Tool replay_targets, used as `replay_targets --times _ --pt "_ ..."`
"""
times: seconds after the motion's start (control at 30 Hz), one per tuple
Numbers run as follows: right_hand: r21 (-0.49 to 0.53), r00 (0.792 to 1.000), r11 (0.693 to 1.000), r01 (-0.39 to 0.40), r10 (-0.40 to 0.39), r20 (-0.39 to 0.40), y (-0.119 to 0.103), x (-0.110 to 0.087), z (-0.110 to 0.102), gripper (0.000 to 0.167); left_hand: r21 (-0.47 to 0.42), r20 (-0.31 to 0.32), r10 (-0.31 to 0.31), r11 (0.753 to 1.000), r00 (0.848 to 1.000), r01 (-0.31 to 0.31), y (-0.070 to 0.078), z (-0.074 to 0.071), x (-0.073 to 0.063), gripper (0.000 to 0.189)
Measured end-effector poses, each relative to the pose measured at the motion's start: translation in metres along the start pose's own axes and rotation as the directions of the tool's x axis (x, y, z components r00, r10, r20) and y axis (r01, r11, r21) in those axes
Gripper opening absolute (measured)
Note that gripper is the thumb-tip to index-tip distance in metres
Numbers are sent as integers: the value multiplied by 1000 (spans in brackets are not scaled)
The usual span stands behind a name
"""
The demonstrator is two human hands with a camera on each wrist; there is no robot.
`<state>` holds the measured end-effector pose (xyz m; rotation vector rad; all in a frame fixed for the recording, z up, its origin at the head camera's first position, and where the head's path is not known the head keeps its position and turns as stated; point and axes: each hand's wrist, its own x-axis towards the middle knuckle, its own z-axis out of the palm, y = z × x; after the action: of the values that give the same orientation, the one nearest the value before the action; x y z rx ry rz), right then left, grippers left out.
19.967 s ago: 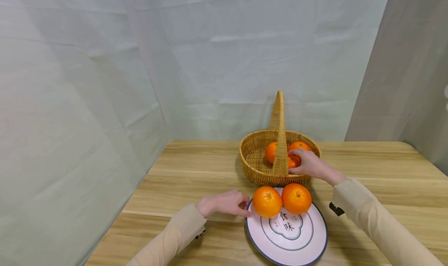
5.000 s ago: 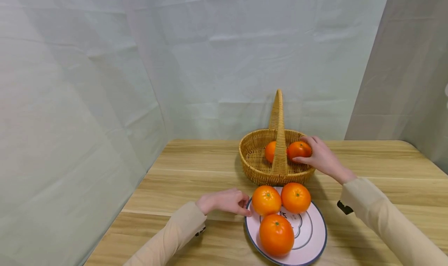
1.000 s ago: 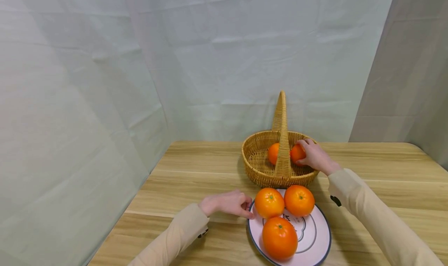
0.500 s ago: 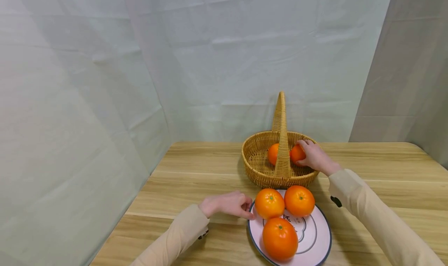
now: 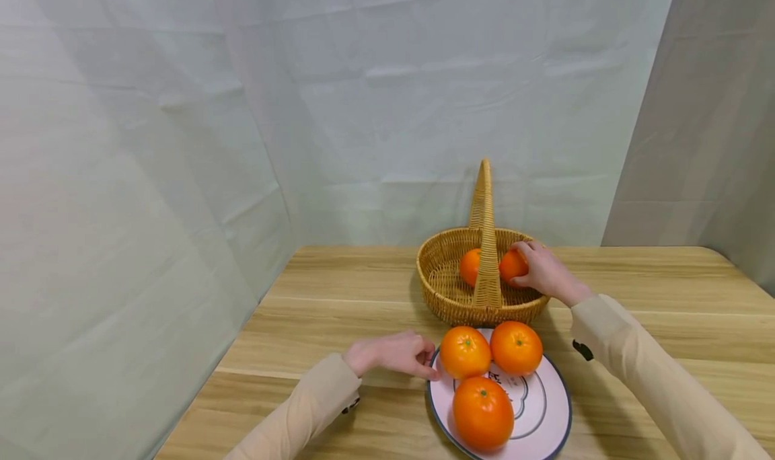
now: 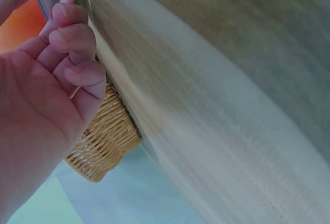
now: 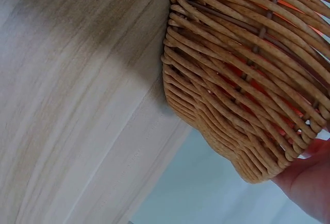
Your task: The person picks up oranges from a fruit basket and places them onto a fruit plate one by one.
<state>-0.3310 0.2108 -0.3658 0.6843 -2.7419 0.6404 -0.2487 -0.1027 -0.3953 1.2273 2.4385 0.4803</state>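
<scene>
Inside the wicker basket, my right hand reaches over the right rim and grips an orange, thumb in front and fingers behind. A second orange lies left of it, partly covered by the basket's handle. In the right wrist view the basket's woven side hides most of that hand. My left hand pinches the left rim of a white plate with a dark blue edge. Its other fingers are curled, as the left wrist view shows. Three oranges sit on the plate.
The basket stands directly behind the plate, its tall handle arching over the middle. Both are on a wood-grain table. A pale cloth hangs behind and along the left side.
Since 20 seconds ago, one orange has gone from the basket to the front of the plate. Since 5 seconds ago, my right hand has closed round the basket's right orange. The left hand stays put.
</scene>
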Motion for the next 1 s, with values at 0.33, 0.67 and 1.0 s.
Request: replay_targets --times 0.33,0.67,1.0 --pt "13 1000 1000 8 -8 -18 -3 0 -3 56 6 0 7 1000 1000 -7 -3 0 1 24" --pt "1 999 1000 23 -23 -41 -8 -1 -10 56 -10 0 -6 1000 1000 6 -1 -1 1 24" --pt "-5 998 999 31 -32 -49 -12 -3 -20 59 -16 -4 -21 1000 1000 21 -2 -2 2 24"
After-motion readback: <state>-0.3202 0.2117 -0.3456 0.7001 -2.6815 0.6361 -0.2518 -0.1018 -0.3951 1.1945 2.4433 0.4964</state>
